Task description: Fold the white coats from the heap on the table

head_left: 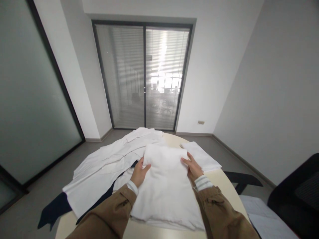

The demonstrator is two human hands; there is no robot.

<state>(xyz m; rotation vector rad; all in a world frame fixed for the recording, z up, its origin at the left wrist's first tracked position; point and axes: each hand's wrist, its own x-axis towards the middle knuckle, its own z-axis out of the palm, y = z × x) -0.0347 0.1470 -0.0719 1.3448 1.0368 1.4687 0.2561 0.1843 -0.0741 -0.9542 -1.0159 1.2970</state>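
A folded white garment (166, 189) lies in front of me on the table, its far end lifted a little and its near edge showing several layers. My left hand (140, 173) grips its far left side, thumb on top and fingers underneath. On the opposite side, my right hand (192, 166) pinches the far right edge with the thumb over the cloth. Fingers beneath the fabric are hidden on both sides. To the left spreads a loose heap of white garments (107, 162), with a dark navy cloth (56, 209) partly under it.
Another folded white cloth (201, 156) rests at the right edge of the round cream table (228, 189). A black office chair (296, 196) stands at the right, with pale fabric (266, 215) beside it. Beyond the table are walls and a glazed door with blinds (144, 76).
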